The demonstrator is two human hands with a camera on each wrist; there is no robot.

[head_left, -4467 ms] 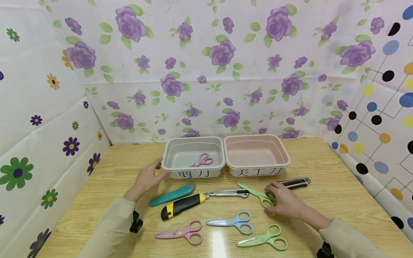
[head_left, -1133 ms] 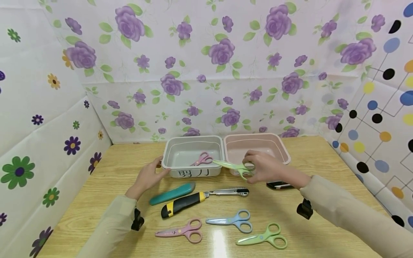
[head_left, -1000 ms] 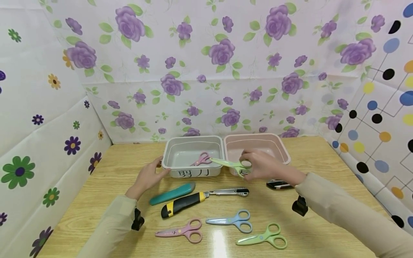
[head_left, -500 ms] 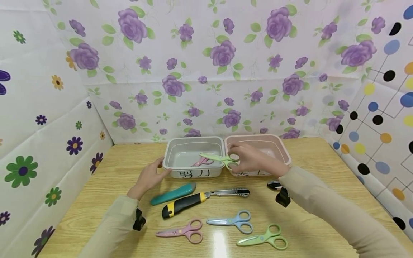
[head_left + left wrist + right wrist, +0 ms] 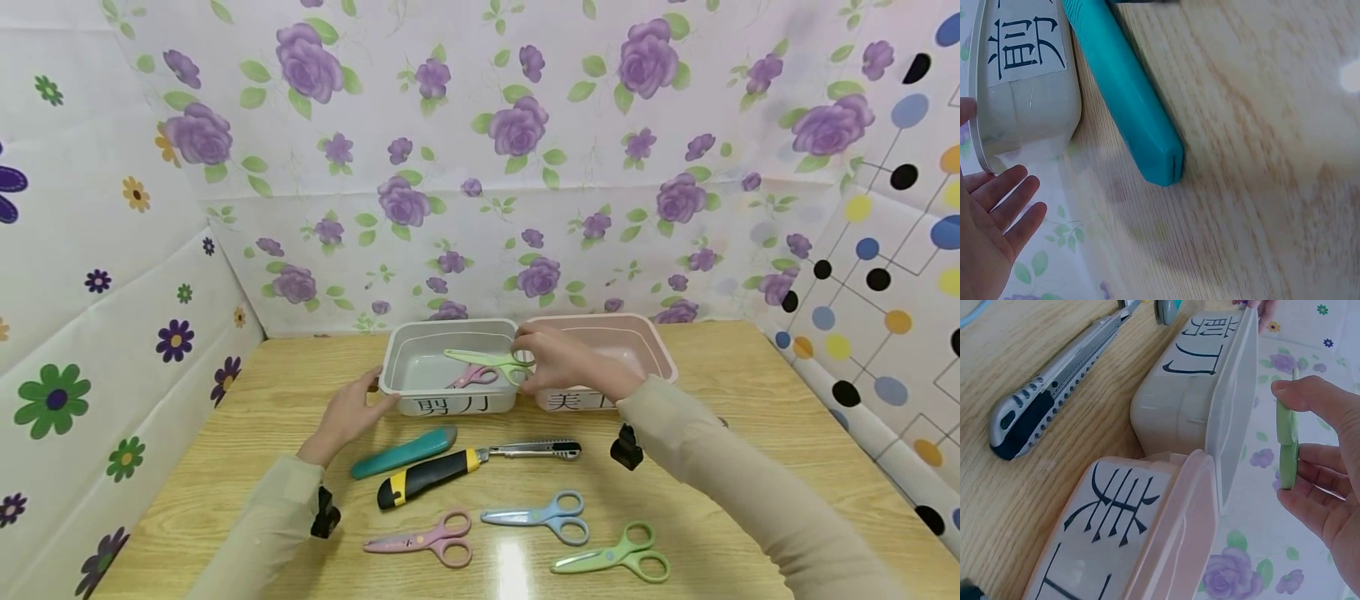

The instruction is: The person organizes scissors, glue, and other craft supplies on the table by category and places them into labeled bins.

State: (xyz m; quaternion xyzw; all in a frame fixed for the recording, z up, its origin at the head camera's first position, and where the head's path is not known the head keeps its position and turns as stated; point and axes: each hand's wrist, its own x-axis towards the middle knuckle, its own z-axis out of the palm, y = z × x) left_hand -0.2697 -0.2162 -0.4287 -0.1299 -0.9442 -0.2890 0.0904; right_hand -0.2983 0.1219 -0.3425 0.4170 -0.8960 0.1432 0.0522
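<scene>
My right hand (image 5: 562,358) holds green scissors (image 5: 480,357) by their handle loops over the grey bin (image 5: 392,367), with the blades pointing left. In the right wrist view, thumb and fingers pinch the scissors' green handles (image 5: 1287,450) above the rims. Pink scissors (image 5: 467,377) lie inside this bin, partly behind the green ones. At the bin's left end rests my left hand (image 5: 348,417), its thumb on the front rim. The left wrist view shows its fingers (image 5: 1013,206) fairly straight beside the bin's end.
A pink bin (image 5: 600,317) adjoins the grey one. In front lie a teal knife (image 5: 401,454), a black-and-yellow cutter (image 5: 427,481) and a silver cutter (image 5: 540,450). Nearer are pink scissors (image 5: 420,542), blue scissors (image 5: 540,516) and green scissors (image 5: 615,554). My right sleeve mostly hides another cutter.
My right hand took the green scissors up from the table at the right and carried them left, past the pink bin, to above the grey bin. My left hand stays at the grey bin.
</scene>
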